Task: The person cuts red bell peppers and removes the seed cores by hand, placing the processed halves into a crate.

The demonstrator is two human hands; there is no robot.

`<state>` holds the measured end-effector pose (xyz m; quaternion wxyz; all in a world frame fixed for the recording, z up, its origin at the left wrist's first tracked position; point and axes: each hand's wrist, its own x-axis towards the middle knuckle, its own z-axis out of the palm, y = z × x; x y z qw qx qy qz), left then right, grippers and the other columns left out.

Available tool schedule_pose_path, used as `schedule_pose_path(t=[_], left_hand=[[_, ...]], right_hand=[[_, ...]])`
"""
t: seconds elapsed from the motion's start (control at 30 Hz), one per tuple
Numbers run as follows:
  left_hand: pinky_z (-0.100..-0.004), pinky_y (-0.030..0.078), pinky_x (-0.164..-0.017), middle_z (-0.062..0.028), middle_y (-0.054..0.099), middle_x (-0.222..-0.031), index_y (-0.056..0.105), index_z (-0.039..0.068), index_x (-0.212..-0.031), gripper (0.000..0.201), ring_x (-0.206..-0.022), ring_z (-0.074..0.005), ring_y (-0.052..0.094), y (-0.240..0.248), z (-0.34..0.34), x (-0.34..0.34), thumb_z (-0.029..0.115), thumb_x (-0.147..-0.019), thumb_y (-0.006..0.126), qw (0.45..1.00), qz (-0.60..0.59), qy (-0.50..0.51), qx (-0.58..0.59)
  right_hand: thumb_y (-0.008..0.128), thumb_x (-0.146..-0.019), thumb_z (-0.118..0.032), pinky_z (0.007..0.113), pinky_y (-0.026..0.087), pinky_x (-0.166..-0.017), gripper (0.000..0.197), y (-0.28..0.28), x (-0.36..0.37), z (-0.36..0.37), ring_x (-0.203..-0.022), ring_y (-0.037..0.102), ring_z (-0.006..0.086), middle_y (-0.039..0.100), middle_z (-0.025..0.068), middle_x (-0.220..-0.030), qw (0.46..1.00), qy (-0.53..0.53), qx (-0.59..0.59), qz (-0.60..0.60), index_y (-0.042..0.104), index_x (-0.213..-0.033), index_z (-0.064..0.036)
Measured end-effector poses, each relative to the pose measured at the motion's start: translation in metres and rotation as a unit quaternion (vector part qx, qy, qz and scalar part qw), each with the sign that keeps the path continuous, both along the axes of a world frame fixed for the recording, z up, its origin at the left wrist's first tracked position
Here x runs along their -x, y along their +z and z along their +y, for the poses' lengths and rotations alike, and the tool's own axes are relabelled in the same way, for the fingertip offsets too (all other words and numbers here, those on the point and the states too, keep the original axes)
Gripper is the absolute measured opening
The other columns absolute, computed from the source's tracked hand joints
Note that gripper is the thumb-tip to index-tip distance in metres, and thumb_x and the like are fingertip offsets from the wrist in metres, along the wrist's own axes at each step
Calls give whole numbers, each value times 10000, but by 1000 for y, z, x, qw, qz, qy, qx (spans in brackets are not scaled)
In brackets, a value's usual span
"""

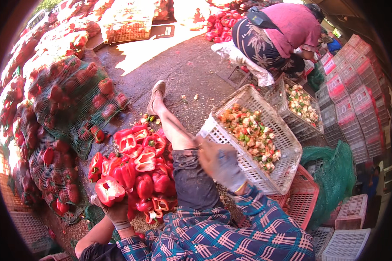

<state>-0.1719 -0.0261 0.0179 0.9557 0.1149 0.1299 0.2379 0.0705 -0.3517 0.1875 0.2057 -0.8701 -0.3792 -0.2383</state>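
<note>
My left hand (116, 213) grips a red bell pepper (110, 191) from below; its cut, pale hollow side faces up. Beside it lies a heap of red bell peppers (146, 185), many of them cut open. My right hand (220, 163), in a greyish glove, is raised above my knee at the near left side of a white plastic crate (287, 172). Motion smears its fingers, so what they hold, if anything, does not show. Pepper cores (252, 139) with pale seeds and some green stems lie in that crate.
Green net sacks of red peppers (65, 91) crowd the left. A red crate (302, 195) and green netting (331, 178) lie at the right, near stacked crates (353, 95). Another person (287, 30) bends over a second crate of cores (300, 102).
</note>
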Motion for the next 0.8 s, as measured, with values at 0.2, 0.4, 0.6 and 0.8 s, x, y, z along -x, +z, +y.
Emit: schedule_pose_path(t=[0.2,0.4,0.6,0.8], left_hand=[[-569,290,-1151,-66,359,-1566,347,150,-1513,820,-1446,-299,322,-9,-14,7,625,-882,574,999,26,-2,-38],[-489,254,-1184,-96,354,-1558,269,124,-1525,865,-1437,-273,324,-42,-9,14,456,-849,693,996,91,5,-2],[-501,245,-1180,-75,362,-1560,289,132,-1523,817,-1444,-269,320,-41,-3,-9,485,-875,643,945,199,-12,-260],[-513,235,-1177,-54,370,-1563,310,140,-1520,776,-1450,-265,315,-65,-12,-27,513,-902,592,507,302,-17,-807]], right_hand=[[597,-884,-209,411,506,-549,240,20,-17,-163,-585,643,251,641,45,-665,862,-330,349,160,605,-1112,-132],[555,-897,-261,497,509,-690,244,-27,13,-325,-747,681,337,702,112,-794,834,-377,375,149,608,-1111,-157],[557,-922,-284,495,523,-635,208,20,93,-375,-755,699,343,719,140,-878,730,-586,316,156,585,-1067,-138],[518,-932,-285,485,561,-755,291,-38,192,-431,-945,718,312,726,124,-1065,560,-635,392,361,642,-1139,-124]])
